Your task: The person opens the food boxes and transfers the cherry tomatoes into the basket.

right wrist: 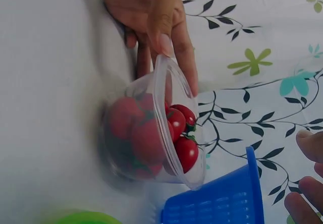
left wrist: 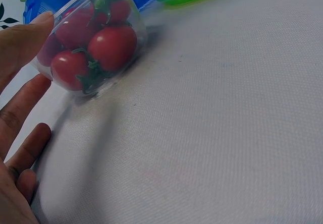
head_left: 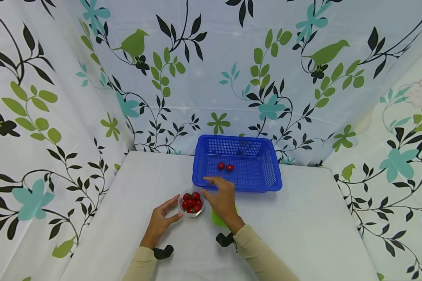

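Observation:
A clear plastic container [head_left: 183,210] full of red cherry tomatoes [head_left: 191,203] stands on the white table. My left hand [head_left: 161,220] holds its left side, thumb at the rim and index finger along the wall; the other fingers bend loosely below in the left wrist view. Over the near edge of a blue basket [head_left: 274,179], my right hand [head_left: 223,199] hovers with thumb and fingers spread, nothing between them. Two tomatoes [head_left: 225,167] lie inside the basket. A bright green lid [head_left: 218,219] is partly hidden beneath the right hand.
The blue basket has slotted walls and stands at the table's back edge, close behind the container. Patterned cloth [head_left: 211,78] hangs behind and at both sides. White cloth [head_left: 313,222] covers the table.

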The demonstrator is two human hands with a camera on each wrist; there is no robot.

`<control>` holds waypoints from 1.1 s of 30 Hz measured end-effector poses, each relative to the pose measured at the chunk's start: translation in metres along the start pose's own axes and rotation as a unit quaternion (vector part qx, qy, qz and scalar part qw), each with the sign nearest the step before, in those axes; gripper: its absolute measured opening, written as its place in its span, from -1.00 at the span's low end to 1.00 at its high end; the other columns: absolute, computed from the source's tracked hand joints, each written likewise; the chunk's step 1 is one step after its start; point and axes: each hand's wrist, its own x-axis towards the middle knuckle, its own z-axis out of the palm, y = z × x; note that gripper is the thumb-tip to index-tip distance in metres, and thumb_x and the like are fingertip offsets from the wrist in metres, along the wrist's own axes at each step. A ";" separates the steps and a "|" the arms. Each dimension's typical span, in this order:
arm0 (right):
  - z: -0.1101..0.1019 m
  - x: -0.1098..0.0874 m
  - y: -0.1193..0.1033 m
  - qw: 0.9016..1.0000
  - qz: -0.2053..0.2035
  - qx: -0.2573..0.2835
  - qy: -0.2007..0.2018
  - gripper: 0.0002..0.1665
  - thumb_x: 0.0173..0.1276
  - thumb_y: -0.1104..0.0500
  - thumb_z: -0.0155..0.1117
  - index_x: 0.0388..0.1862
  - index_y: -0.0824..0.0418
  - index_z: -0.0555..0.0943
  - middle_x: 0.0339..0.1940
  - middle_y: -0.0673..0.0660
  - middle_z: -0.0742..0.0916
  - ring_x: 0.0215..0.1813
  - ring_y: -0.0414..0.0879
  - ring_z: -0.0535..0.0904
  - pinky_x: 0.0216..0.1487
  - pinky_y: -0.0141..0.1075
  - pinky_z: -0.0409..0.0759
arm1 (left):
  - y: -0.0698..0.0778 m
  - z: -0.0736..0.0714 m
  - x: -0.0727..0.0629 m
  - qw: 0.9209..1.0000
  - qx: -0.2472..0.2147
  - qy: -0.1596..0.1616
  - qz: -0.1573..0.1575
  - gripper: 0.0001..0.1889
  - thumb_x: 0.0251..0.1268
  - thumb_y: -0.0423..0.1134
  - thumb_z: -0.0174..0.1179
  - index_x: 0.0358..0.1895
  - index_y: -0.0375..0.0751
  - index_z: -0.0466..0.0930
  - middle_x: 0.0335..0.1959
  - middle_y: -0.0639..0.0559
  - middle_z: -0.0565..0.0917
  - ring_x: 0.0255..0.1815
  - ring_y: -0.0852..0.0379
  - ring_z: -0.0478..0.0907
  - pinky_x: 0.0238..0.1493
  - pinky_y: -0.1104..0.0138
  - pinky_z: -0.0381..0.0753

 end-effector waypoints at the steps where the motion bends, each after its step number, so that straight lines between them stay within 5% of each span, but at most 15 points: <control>1: 0.001 -0.001 0.000 1.000 -0.001 0.001 0.000 -0.47 0.19 0.17 0.70 0.17 0.05 0.79 0.03 0.06 0.86 0.07 0.02 0.77 0.25 0.09 0.44 | 0.000 0.000 0.000 1.000 0.000 0.000 0.000 -0.27 0.30 -0.24 0.52 0.54 0.02 0.49 0.53 0.04 0.56 0.63 -0.11 0.37 0.71 -0.22 -0.03; 24: 0.023 -0.022 0.001 0.999 0.037 -0.012 -0.033 -0.50 0.23 0.09 0.68 0.17 -0.04 0.77 0.01 -0.03 0.84 0.08 -0.10 0.74 0.31 0.02 0.42 | 0.002 -0.001 -0.001 1.000 0.001 0.003 0.004 -0.27 0.29 -0.23 0.52 0.53 0.04 0.50 0.50 0.03 0.59 0.61 -0.11 0.39 0.70 -0.21 -0.02; 33: 0.033 -0.028 0.003 0.997 0.055 0.001 -0.048 -0.50 0.23 0.13 0.67 0.17 0.02 0.77 0.03 0.11 0.86 0.08 0.07 0.76 0.26 0.08 0.38 | 0.000 -0.001 0.000 1.000 0.004 0.004 0.006 -0.27 0.29 -0.21 0.53 0.53 0.03 0.50 0.50 0.04 0.59 0.61 -0.11 0.39 0.69 -0.24 -0.03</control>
